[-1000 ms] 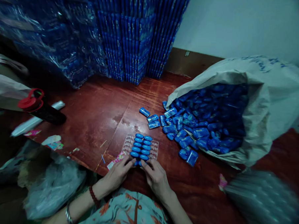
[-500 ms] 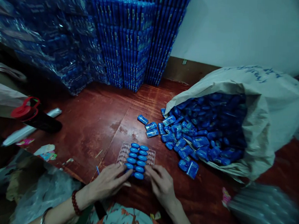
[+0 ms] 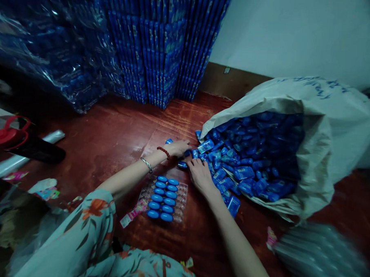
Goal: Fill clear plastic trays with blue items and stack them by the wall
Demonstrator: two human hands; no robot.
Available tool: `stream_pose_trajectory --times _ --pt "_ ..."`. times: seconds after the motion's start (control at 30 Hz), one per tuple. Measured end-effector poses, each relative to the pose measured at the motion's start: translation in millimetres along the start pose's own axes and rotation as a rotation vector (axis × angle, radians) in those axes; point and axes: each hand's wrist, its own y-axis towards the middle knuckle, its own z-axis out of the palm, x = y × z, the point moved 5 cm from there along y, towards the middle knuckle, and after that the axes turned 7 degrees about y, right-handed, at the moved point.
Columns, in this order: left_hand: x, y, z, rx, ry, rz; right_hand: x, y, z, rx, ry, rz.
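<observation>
My left hand (image 3: 181, 147) reaches forward beside the loose small blue packets, fingers curled over a blue packet (image 3: 187, 153) that they partly hide. Close by, my right hand (image 3: 200, 174) has its fingers bent down at the edge of the pile, the tips against another blue packet (image 3: 182, 165). Nearer my body lies a clear plastic blister tray (image 3: 179, 201). Two middle columns of glossy blue oval pieces (image 3: 161, 198) fill part of it, while its outer cups hold none. One more blue packet (image 3: 169, 141) shows behind my left wrist.
A large white sack (image 3: 322, 140) lies open at the right, spilling blue packets (image 3: 245, 172). Tall stacks of blue packages (image 3: 158, 55) stand at the back. A black bottle with red lid (image 3: 34, 146) lies left. Stacked clear trays (image 3: 324, 255) sit front right.
Both hands have left the blister tray and moved forward to the loose packets by the sack. A pink-and-white wrapper now shows at the tray's left. The view has shifted slightly.
</observation>
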Motion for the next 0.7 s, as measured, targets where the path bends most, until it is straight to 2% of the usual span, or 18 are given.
stream_pose_trajectory --times 0.07,0.17,0.23,0.3,0.4,0.5,0.57,0.63,0.7 --pt "-1.8 -1.2 4.6 -0.003 -0.008 -0.009 -2.5 -11.9 5.6 0.01 0.017 0.012" --pt "-6.2 -12.2 8.7 -0.041 -0.012 -0.019 -7.8 -31.8 7.8 -0.058 0.127 0.051" --pt "-8.1 -24.1 6.4 -0.112 -0.072 -0.007 -11.3 -45.6 4.2 -0.141 0.253 0.092" --pt "-6.9 -42.5 -1.7 -0.242 -0.209 -0.006 -14.2 -60.3 -1.9 -0.234 0.426 0.15" --pt "-0.3 -86.4 -16.9 -0.457 -0.417 -0.073 -19.7 -82.8 -5.9 -0.347 0.761 0.327" --pt "4.2 -140.2 -20.7 -0.566 -0.489 -0.212 -20.5 -100.9 6.1 -0.374 1.144 0.521" --pt "4.2 -173.0 -13.4 -0.59 -0.507 -0.297 -16.3 -109.3 21.1 -0.333 1.41 0.634" --pt "3.5 -199.5 1.6 -0.586 -0.528 -0.378 -9.2 -116.6 35.1 -0.26 1.631 0.731" --pt "3.3 -219.7 20.6 -0.579 -0.561 -0.465 -1.2 -122.2 41.1 -0.214 1.788 0.743"
